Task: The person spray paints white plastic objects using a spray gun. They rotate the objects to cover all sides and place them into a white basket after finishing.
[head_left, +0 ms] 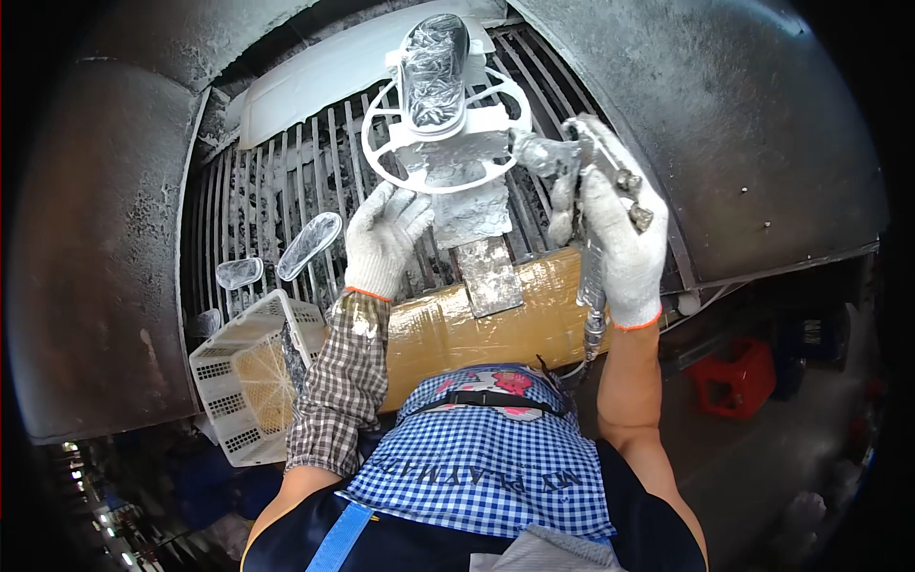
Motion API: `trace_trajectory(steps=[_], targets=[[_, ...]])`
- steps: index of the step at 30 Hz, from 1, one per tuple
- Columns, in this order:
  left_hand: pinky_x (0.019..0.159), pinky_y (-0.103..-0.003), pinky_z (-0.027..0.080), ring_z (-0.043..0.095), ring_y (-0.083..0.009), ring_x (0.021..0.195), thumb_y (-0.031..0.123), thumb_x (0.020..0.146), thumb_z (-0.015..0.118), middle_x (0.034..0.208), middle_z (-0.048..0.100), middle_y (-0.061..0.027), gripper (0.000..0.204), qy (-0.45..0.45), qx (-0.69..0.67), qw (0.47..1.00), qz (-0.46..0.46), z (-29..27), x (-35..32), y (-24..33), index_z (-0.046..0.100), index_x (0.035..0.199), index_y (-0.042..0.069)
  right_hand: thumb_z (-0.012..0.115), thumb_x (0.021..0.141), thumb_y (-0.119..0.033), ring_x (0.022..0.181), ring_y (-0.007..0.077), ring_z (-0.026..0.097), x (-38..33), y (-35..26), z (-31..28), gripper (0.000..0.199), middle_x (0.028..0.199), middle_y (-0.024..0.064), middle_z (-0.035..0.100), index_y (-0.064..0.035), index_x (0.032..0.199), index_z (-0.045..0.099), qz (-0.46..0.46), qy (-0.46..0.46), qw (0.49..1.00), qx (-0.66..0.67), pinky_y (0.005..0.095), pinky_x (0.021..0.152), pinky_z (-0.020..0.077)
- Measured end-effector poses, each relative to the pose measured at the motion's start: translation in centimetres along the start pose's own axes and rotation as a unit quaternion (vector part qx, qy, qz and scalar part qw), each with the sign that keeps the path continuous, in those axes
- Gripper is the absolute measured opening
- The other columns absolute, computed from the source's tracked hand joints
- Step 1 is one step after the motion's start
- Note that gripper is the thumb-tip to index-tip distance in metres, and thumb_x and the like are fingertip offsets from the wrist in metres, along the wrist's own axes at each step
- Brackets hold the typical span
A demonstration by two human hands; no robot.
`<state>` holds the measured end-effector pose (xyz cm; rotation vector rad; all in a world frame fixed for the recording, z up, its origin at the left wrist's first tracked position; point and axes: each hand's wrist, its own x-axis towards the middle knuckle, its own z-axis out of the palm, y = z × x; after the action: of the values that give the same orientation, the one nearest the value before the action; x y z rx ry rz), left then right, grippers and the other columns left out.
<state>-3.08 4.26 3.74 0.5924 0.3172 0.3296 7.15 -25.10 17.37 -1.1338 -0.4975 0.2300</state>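
My left hand [383, 238], in a white glove, is at the near left rim of a white spoked wheel [426, 188]. Its fingers are stretched out and slightly apart, and the fingertips seem to touch the rim. On top of the wheel lies a shoe sole or shoe piece [436, 76] with a white edge, its middle covered in crinkled clear film. To the right, my gloved right hand [624, 229] is closed around a grimy spray gun [572, 157], whose nozzle end points left toward the wheel. A wrapped hose [593, 315] runs down from the gun.
Metal slats [286, 181] lie beneath the wheel, between dark metal side walls [753, 162]. Two more white-edged pieces [310, 246] rest on the slats at left, above a white plastic basket [253, 381]. A taped brown board [429, 334] crosses in front. A red stool [734, 377] stands lower right.
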Motion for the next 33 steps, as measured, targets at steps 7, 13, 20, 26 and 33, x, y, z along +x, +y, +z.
trace_trajectory(steps=[7,13,20,26,33], targets=[[0.109,-0.06,0.054,0.06,-0.0473,0.132,0.024,0.102,0.062,0.155,0.052,-0.0288,0.047,-0.009,0.005,1.0,0.012,0.2,0.2,1.4,0.053,0.14,-0.002,0.068,0.106,-0.011,0.069,0.0051,0.062,0.8,0.4,0.7,0.052,0.09,0.002,0.069,0.0065,0.153,0.052,0.006,0.019,0.999,0.045,0.0216,0.064,0.0527],[0.109,-0.064,0.053,0.057,-0.0499,0.137,0.029,0.101,0.067,0.156,0.051,-0.034,0.045,0.017,0.03,0.999,0.032,-0.3,0.4,2.7,0.055,0.132,-0.002,0.069,0.106,-0.011,0.073,0.0035,0.061,1.7,1.4,1.2,0.05,0.098,0.0017,0.071,0.0062,0.15,0.056,-0.062,0.044,0.997,0.008,0.0216,0.066,0.0528],[0.106,-0.061,0.056,0.059,-0.0489,0.134,0.034,0.104,0.065,0.149,0.055,-0.036,0.04,0.03,0.012,0.998,0.048,0.0,0.7,3.4,0.058,0.125,0.0,0.072,0.105,-0.015,0.074,0.0023,0.061,2.7,1.8,0.6,0.049,0.103,0.0028,0.075,0.0063,0.147,0.059,-0.051,0.057,0.997,0.021,0.0206,0.064,0.0502],[0.104,-0.059,0.057,0.061,-0.0474,0.131,0.036,0.105,0.063,0.142,0.061,-0.0335,0.036,0.066,0.019,0.995,0.075,0.5,0.7,3.5,0.061,0.115,0.002,0.073,0.104,-0.015,0.069,0.0022,0.058,3.2,1.9,0.9,0.047,0.091,-0.0009,0.071,0.0071,0.144,0.062,-0.084,0.068,0.994,-0.01,0.0212,0.061,0.0478],[0.102,-0.057,0.058,0.067,-0.0426,0.119,0.041,0.103,0.065,0.136,0.064,-0.0286,0.046,0.034,0.025,0.999,0.033,0.2,0.3,2.1,0.059,0.126,0.002,0.065,0.108,-0.017,0.081,0.0084,0.066,1.4,1.3,2.5,0.056,0.109,0.0107,0.073,0.0068,0.156,0.048,-0.021,-0.059,0.997,-0.048,0.0239,0.068,0.0558]])
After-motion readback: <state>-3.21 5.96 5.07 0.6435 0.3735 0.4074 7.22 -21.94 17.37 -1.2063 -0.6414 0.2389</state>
